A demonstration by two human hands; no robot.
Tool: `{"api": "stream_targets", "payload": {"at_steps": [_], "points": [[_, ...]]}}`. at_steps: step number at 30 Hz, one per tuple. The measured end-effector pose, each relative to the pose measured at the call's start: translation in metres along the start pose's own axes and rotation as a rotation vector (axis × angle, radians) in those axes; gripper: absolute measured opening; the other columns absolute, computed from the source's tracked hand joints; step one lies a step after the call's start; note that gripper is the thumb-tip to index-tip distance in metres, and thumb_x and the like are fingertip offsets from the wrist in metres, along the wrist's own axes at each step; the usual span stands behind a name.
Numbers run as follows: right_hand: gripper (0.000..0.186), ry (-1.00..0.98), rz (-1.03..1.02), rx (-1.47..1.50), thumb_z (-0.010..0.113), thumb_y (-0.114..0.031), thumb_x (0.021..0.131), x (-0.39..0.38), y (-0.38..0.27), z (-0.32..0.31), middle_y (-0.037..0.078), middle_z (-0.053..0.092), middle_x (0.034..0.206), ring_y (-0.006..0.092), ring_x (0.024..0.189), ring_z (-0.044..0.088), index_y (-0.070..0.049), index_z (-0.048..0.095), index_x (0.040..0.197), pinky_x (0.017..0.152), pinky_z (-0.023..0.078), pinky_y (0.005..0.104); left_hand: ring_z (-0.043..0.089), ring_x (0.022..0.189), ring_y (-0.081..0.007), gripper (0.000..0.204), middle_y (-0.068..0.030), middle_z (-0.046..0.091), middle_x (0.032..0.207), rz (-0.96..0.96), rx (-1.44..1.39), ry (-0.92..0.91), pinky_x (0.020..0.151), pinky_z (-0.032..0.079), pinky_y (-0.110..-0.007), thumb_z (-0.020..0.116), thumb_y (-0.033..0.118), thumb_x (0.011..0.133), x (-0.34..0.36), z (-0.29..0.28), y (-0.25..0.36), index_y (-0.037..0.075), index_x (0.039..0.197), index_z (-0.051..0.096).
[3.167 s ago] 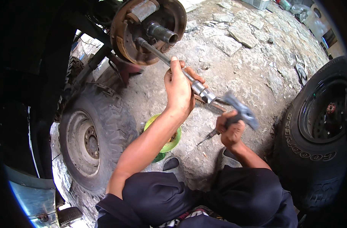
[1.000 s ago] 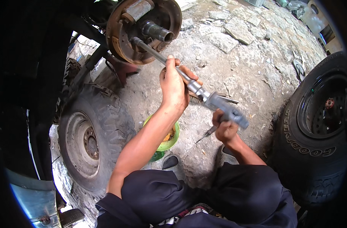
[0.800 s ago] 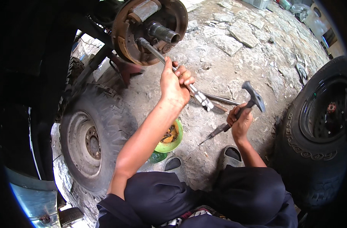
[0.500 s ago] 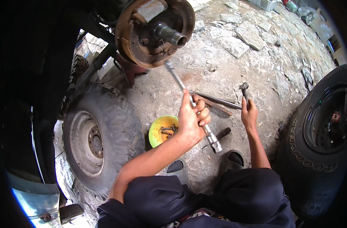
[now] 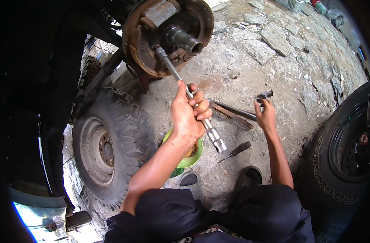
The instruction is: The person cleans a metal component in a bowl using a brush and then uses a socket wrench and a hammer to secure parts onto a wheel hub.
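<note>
Socket bar (image 5: 173, 69) slants to the far-left brake assembly (image 5: 137, 34), my left grip (image 5: 189, 111) wrapped around it; left forearm (image 5: 152, 166) part-hides the green bowl (image 5: 198, 153). I can't tell whether my right grip (image 5: 267, 115) holds the half-covered hammer (image 5: 265, 95).

Around me was a rough vehicle workshop: rusty round metal brake assembly (image 5: 154, 36), chunky black rubber tyre (image 5: 130, 129), uneven grey stone floor (image 5: 249, 77).
</note>
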State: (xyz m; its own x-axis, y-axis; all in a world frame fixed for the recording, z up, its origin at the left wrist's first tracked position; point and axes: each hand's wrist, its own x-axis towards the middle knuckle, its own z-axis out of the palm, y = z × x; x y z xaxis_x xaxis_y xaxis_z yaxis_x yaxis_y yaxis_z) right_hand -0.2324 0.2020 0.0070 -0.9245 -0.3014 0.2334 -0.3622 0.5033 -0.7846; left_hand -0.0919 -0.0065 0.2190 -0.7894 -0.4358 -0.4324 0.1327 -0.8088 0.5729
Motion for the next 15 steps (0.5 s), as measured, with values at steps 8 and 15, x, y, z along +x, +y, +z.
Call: {"api": "stream_targets", "payload": {"at_steps": [8, 15], "points": [[0.024, -0.137, -0.005, 0.049, 0.067, -0.02, 0.088, -0.01, -0.008, 0.033, 0.022, 0.063, 0.093, 0.0375, 0.088, 0.062, 0.003, 0.067, 0.092, 0.077, 0.049, 0.0432, 0.022, 0.046, -0.0056, 0.034, 0.0059, 0.027, 0.061, 0.042, 0.006, -0.022, 0.04, 0.021, -0.022, 0.039, 0.042, 0.103, 0.012, 0.011, 0.001, 0.012, 0.089, 0.044], [0.029, -0.277, -0.185, -0.252, 0.07, -0.029, 0.085, -0.009, 0.033, 0.032, 0.017, 0.061, 0.093, 0.0346, 0.093, 0.059, -0.003, 0.068, 0.095, 0.081, 0.044, 0.0454, 0.025, 0.05, -0.0075, 0.033, 0.0038, 0.029, 0.064, 0.027, -0.089, -0.148, 0.047, 0.026, -0.023, 0.037, 0.041, 0.104, 0.02, 0.023, 0.008, 0.011, 0.091, 0.042]]}}
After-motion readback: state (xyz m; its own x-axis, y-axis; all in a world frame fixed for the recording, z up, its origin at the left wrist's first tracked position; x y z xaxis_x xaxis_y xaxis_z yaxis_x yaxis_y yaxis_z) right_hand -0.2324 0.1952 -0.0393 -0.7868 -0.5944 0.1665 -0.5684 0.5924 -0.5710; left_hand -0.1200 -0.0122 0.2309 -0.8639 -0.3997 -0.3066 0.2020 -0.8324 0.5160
